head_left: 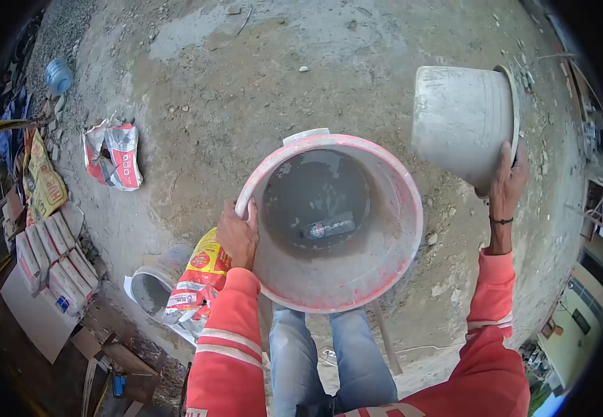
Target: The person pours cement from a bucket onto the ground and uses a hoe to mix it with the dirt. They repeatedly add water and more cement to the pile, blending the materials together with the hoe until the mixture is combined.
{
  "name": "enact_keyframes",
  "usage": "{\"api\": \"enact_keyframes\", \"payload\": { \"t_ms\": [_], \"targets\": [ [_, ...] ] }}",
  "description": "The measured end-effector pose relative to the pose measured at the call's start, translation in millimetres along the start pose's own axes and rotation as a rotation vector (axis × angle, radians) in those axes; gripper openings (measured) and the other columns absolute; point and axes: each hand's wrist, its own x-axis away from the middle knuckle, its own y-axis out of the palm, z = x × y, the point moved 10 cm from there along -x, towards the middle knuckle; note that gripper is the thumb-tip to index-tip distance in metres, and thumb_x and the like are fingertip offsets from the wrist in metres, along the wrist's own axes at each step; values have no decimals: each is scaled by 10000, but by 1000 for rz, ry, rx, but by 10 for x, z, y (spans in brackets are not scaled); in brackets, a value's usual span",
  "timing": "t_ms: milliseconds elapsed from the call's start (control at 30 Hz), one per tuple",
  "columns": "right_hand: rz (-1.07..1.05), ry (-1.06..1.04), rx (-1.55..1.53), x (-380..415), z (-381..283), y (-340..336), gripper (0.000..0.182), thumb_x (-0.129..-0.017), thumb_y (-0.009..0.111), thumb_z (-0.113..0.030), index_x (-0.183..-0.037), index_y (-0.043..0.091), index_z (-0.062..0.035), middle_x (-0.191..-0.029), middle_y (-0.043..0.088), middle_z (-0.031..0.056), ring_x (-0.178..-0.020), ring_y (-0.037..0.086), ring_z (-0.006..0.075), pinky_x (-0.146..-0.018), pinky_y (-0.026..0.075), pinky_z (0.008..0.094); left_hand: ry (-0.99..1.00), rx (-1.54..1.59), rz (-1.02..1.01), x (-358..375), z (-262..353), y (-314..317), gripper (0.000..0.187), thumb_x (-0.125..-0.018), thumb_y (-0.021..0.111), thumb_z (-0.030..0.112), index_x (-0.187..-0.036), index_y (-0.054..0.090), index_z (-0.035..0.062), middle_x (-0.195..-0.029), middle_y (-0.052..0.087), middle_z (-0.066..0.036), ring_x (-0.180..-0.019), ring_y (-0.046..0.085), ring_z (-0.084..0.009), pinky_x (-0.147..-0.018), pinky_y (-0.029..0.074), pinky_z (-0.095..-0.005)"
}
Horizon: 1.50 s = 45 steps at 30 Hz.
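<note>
A large tub (336, 292) with a red-stained rim stands in front of my legs, and grey liquid (315, 194) with a labelled piece lies in its bottom. My left hand (239, 235) has its fingers wrapped over the tub's left rim. Out to the right, my right hand (508, 181) grips the rim of a smaller whitish bucket (462, 115). That bucket is tipped on its side above the ground, its mouth facing right and its inside hidden.
Left of the tub are a yellow and red bag (204, 267) and a small pail (150, 292). A torn bag (122, 156), stacked packs (54, 257) and a blue bottle (59, 76) lie farther left. A stick (387, 337) is beside my legs.
</note>
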Motion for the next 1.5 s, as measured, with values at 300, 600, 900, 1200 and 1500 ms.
{"api": "enact_keyframes", "payload": {
  "t_ms": [300, 600, 900, 1200, 1500],
  "targets": [
    [-423, -23, -67, 1244, -1368, -1450, 399, -778, 847, -351, -799, 664, 3, -780, 641, 66, -646, 530, 138, -588, 381, 283, 55, 32, -20, -15, -3, -124, 508, -910, 602, 527, -1114, 636, 64, -864, 698, -229, -830, 678, -450, -740, 513, -534],
    [-841, -180, -39, 3003, -1279, 1570, 220, -872, 717, -310, -915, 682, -97, -831, 658, 100, -785, 674, 326, -644, 510, 458, 63, 687, -176, 641, 269, -463, 510, -880, 718, 326, -1227, 562, -14, -987, 609, -146, -827, 596, -261, -740, 482, -390],
    [-906, 64, -57, 3661, -345, 2080, 313, -840, 743, -425, -981, 714, -146, -990, 666, 73, -989, 650, 307, -858, 486, 459, 66, 229, -404, 574, 435, 1165, 579, -789, 745, 225, -1253, 482, 0, -1022, 678, -251, -905, 689, -412, -833, 516, -508],
    [-588, 713, 281, 4040, 1675, 2323, 893, -817, 756, -424, -1377, 397, 171, -1348, 512, 372, -1271, 506, 475, -1092, 380, 509, 176, 300, -377, 1054, 209, 769, 675, -785, 654, 30, -1387, 358, -39, -991, 630, -305, -905, 623, -502, -786, 497, -559],
    [-212, 1347, -587, 4067, 1933, 2532, 273, -903, 668, -205, -1108, 643, -27, -1073, 709, 127, -973, 682, 232, -827, 505, 370, -129, 607, -409, 1100, -51, 757, 207, -897, 665, 154, -989, 588, -14, -856, 654, -136, -734, 661, -177, -596, 568, -357]
  ]
}}
